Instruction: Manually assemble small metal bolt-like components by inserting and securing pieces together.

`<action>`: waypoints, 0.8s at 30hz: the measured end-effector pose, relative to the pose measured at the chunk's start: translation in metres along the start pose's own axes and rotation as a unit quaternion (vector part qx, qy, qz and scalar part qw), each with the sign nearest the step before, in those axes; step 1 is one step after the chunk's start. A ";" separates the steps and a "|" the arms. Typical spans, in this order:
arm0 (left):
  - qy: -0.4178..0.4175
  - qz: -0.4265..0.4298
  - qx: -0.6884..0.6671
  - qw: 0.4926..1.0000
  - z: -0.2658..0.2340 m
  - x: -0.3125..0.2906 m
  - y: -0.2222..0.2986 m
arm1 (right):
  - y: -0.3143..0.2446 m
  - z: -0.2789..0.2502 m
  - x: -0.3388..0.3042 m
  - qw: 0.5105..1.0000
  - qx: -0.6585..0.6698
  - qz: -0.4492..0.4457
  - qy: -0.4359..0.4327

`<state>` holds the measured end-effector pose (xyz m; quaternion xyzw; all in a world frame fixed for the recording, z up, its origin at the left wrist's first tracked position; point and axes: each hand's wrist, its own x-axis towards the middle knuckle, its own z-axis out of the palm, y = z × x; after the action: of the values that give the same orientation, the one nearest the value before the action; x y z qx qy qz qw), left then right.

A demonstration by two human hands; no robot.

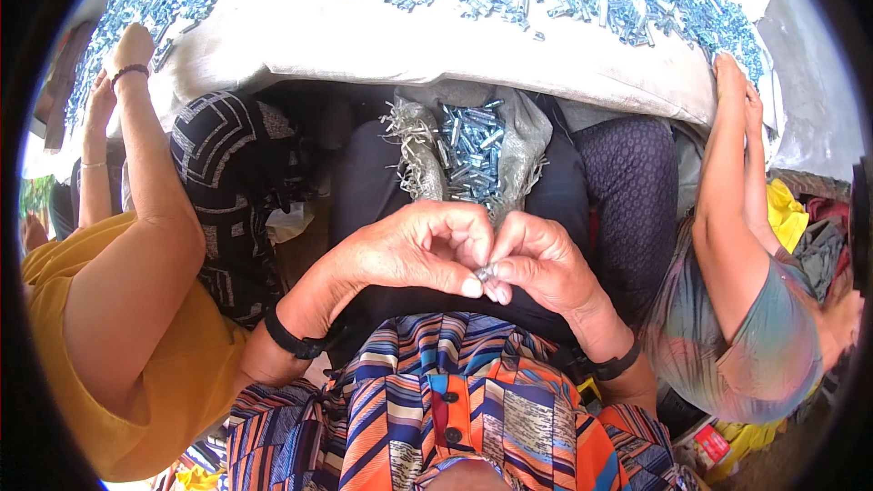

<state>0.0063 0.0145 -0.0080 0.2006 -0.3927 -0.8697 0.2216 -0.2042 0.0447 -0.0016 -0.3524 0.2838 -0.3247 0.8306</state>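
Both our hands meet at the centre of the frame, above our lap. Our left hand (414, 250) curls its fingers and presses the thumb tip against a small metal part (485, 273); our right hand (538, 264) pinches the same part from the other side, so the fingertips of both hands touch around it. The part is mostly hidden and we cannot tell its exact shape. We wear a black band on each wrist.

At lower right of the frame a small red package (712, 443) lies low beside yellow cloth; its shape is partly hidden.

Just above our hands, at the centre, an open grey sack (523, 141) sits on our lap, holding a pile of short bluish metal bolts (471, 150). Across the top of the frame a white cloth (409, 41) carries many more bolts of the same kind, scattered in heaps.

At left, a person in a yellow top reaches an arm (145, 164) up to the cloth. At right, another person's arm (727, 173) reaches up to its edge.
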 end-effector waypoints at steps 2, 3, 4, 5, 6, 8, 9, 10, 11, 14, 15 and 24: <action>0.044 0.003 0.085 0.995 -0.008 -0.003 0.002 | -0.001 -0.005 0.002 0.999 -0.023 0.003 0.024; 0.069 0.002 0.127 0.990 -0.016 -0.006 0.000 | -0.003 -0.010 0.006 0.992 -0.124 -0.004 0.036; 0.092 0.001 0.167 0.982 -0.023 -0.011 0.000 | -0.006 -0.015 0.009 0.974 -0.222 -0.011 0.049; 0.122 0.004 0.200 0.972 -0.030 -0.016 0.004 | -0.014 -0.021 0.016 0.951 -0.299 -0.015 0.083; 0.193 0.040 0.227 0.954 -0.034 -0.020 0.007 | -0.017 -0.029 0.026 0.912 -0.377 -0.055 0.150; 0.360 0.032 0.404 0.840 -0.041 -0.019 0.019 | -0.026 -0.062 0.041 0.785 -0.559 -0.096 0.249; 0.401 0.033 0.470 0.786 -0.043 -0.013 0.023 | -0.021 -0.088 0.048 0.683 -0.653 -0.140 0.295; 0.443 0.030 0.533 0.721 -0.047 -0.010 0.023 | -0.021 -0.095 0.058 0.620 -0.696 -0.127 0.338; 0.462 -0.001 0.539 0.705 -0.052 -0.004 0.019 | -0.021 -0.105 0.068 0.571 -0.729 -0.081 0.369; 0.437 -0.051 0.664 0.604 -0.056 0.014 0.009 | -0.029 -0.106 0.091 0.571 -0.723 0.200 0.335; 0.431 -0.036 0.669 0.604 -0.056 0.021 0.007 | -0.023 -0.115 0.088 0.581 -0.725 0.201 0.309; 0.421 -0.067 0.668 0.610 -0.081 -0.001 0.006 | -0.037 -0.094 0.044 0.821 -0.413 -0.189 0.345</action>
<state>0.0506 -0.0366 -0.0524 0.6628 -0.7139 -0.1982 0.1080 -0.2550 -0.0453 -0.0389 -0.5740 0.5874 -0.4279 0.3774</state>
